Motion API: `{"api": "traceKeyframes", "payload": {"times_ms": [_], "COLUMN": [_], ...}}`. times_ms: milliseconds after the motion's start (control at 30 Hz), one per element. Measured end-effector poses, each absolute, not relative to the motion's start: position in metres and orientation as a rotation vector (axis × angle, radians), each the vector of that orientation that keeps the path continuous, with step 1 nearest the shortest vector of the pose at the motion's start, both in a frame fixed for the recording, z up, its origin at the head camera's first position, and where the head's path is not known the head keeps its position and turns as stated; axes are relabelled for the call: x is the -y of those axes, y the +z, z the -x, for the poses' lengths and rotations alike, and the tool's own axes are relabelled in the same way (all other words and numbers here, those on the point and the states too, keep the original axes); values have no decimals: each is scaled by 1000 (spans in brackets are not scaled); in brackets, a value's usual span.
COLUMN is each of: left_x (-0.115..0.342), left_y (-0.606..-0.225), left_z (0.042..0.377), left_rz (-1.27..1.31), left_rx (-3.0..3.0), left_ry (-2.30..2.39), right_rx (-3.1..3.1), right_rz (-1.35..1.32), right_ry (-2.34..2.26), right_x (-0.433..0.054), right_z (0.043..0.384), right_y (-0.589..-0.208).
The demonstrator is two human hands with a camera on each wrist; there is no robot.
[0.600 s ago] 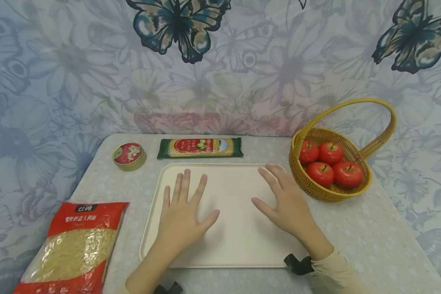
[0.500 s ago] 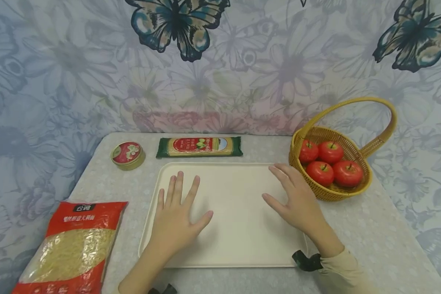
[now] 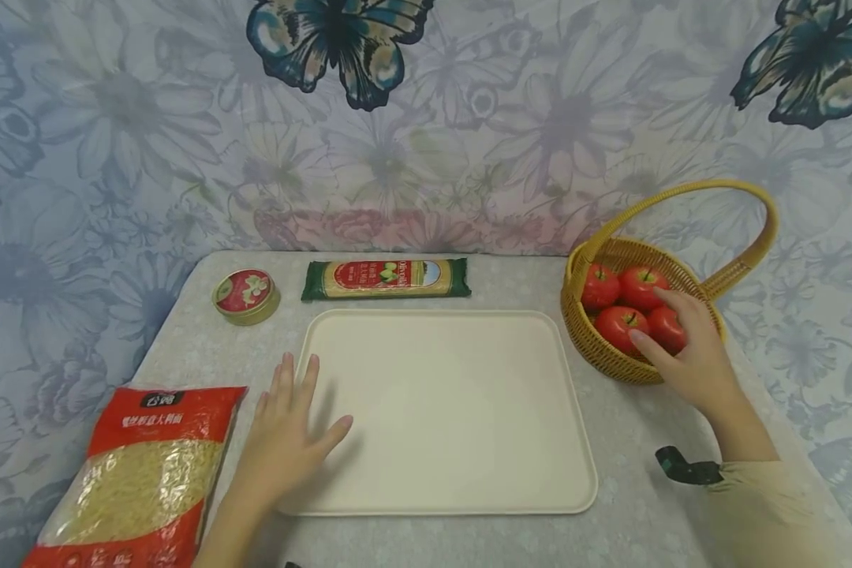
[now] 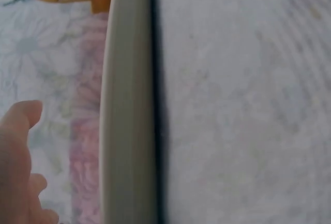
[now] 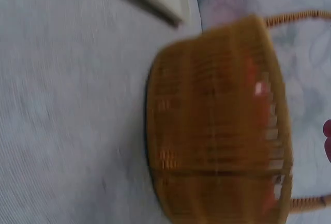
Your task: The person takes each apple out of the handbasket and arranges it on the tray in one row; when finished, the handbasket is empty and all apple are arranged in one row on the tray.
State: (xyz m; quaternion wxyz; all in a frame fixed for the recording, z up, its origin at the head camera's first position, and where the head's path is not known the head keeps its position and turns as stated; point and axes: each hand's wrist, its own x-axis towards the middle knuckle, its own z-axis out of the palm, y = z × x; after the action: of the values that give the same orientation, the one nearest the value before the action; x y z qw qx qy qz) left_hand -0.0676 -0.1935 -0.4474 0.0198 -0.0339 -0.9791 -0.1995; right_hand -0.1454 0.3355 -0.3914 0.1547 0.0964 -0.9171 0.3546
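- lying left of the tray [image 3: 440, 410], the red pasta bag [image 3: 156, 481] is untouched; the round tin [image 3: 244, 298] sits beyond the tray's far left corner.
- over the tray's left edge, the left hand [image 3: 277, 438] has its fingers spread, holding nothing.
- behind the tray lies a green packet [image 3: 386, 280].
- right of the tray stands the wicker basket [image 3: 588, 343], with red apples [image 3: 619, 325] inside.
- above the apples, the right hand [image 3: 699, 363] has bent fingers and thumb set wide apart; no grip shows, and contact i cannot tell.
- picking out an apple seems the step in hand; the next move likely calls for closing those fingers round one.
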Motion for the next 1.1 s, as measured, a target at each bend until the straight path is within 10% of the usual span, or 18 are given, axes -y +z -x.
{"api": "traceKeyframes", "payload": {"times_ms": [1100], "left_x": [216], "left_y": [-482], "left_z": [66], "left_rz": [49], "left_rx": [3071], "left_ry": [-1034], "right_rx": [3023], "right_rz": [-206], "right_ry": [801], "right_x": [-408], "right_z": [177], "right_y": [-401]}}
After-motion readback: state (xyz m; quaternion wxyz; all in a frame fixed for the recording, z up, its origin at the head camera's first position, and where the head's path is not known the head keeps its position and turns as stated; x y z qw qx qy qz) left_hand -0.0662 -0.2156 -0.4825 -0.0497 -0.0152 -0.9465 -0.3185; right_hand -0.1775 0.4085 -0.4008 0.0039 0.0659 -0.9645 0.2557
